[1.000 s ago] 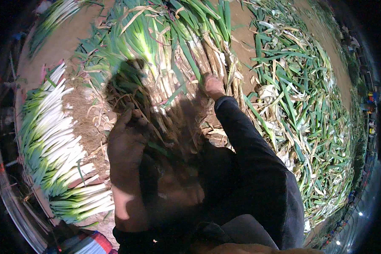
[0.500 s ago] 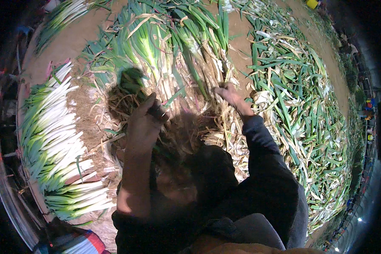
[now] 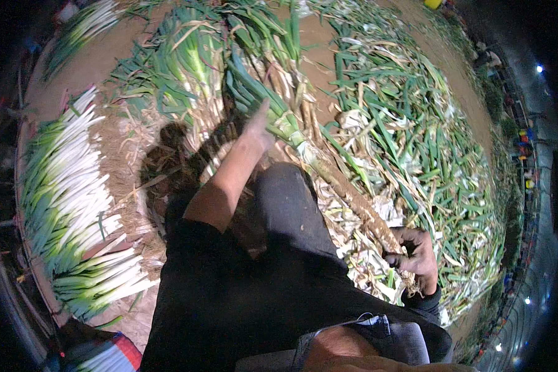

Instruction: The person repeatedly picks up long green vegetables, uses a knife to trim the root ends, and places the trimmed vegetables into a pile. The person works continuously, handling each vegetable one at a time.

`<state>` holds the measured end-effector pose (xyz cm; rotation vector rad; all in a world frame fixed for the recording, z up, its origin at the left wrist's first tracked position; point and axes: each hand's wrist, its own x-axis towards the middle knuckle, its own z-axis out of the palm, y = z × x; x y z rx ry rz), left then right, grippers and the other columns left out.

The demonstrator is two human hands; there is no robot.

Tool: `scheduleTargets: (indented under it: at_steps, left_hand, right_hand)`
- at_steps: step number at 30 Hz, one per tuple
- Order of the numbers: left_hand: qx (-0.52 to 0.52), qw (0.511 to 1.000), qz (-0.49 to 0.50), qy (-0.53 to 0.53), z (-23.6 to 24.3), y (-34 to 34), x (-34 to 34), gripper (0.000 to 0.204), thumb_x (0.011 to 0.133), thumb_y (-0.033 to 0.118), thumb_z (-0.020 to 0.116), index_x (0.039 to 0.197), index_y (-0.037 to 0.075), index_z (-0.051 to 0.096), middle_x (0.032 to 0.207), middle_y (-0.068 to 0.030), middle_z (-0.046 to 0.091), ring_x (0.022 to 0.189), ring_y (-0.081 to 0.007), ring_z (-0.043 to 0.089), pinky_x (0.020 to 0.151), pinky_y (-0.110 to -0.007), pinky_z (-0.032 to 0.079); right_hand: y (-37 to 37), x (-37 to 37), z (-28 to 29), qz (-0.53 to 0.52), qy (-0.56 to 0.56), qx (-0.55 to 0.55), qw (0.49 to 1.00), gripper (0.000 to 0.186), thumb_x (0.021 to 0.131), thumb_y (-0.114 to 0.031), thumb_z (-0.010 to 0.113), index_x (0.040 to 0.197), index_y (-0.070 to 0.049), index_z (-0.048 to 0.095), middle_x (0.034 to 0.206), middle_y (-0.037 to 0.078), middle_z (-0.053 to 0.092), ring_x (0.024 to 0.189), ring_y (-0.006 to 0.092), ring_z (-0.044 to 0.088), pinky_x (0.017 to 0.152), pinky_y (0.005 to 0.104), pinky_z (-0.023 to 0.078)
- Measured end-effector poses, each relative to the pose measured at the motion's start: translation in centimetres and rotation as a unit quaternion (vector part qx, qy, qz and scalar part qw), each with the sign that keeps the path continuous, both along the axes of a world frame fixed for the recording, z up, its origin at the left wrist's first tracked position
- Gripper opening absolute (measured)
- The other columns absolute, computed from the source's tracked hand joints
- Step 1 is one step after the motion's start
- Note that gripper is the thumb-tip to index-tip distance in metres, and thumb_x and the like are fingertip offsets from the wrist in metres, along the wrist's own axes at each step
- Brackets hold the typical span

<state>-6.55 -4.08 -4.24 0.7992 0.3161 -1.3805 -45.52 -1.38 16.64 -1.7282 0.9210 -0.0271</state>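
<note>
Right hand point(image 3: 416, 257) low — holding a leek point(image 3: 336, 178) near its roots, left hand point(image 3: 258, 129) outstretched — grip unclear

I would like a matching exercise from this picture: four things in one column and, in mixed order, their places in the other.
1. left hand
2. right hand
3. heap of loose leaves
4. row of white-stemmed stalks

A. along the left side of the picture
B. at the root end of the long stalk
C. along the right side
D. by the long stalk's green end

Pairs: 1-D; 2-B; 3-C; 4-A
</note>
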Motion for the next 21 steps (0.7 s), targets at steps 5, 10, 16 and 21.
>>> scheduleTargets:
  at_steps: [5,10,16,21]
  left_hand:
    - [-0.122,0.988,0.036,0.090,4.3,0.7,-3.6,0.044,0.088,0.025,0.067,0.126,0.009,0.053,0.125,-0.0074,0.056,0.113,-0.0259,0.053,0.101,-0.049,0.040]
    - [-0.259,0.964,0.054,-0.027,6.5,2.1,-4.1,0.047,0.087,0.028,0.068,0.124,0.006,0.049,0.114,-0.0121,0.057,0.107,-0.0289,0.055,0.097,-0.049,0.044]
    - [-0.319,0.938,0.087,-0.102,6.8,3.4,-1.5,0.058,0.085,0.025,0.071,0.131,0.004,0.043,0.121,-0.0119,0.053,0.112,-0.0272,0.053,0.100,-0.045,0.043]
    - [-0.309,0.940,0.102,-0.105,6.0,3.8,0.4,0.058,0.090,0.032,0.064,0.134,0.005,0.040,0.125,-0.0117,0.052,0.113,-0.0253,0.052,0.101,-0.043,0.041]
  right_hand:
    - [0.6,-3.9,-0.3,0.029,0.160,-0.064,0.985,0.059,0.073,-0.010,0.078,0.125,0.004,0.053,0.108,0.017,0.066,0.097,0.0227,0.064,0.082,0.0358,0.052]
    - [-3.2,0.6,-7.4,-0.003,0.123,-0.071,0.990,0.066,0.086,-0.038,0.067,0.131,0.005,0.047,0.115,0.019,0.062,0.104,0.0236,0.061,0.089,0.0333,0.049]
    - [-6.0,18.3,-9.0,0.036,-0.036,-0.085,0.995,0.062,0.089,-0.046,0.060,0.123,0.005,0.056,0.098,0.008,0.063,0.085,0.0139,0.056,0.077,0.0270,0.046]
    - [-5.8,25.5,-11.6,-0.039,-0.099,-0.027,0.994,0.038,0.093,-0.033,0.059,0.108,0.002,0.066,0.085,0.001,0.063,0.076,0.0080,0.051,0.069,0.0254,0.045]
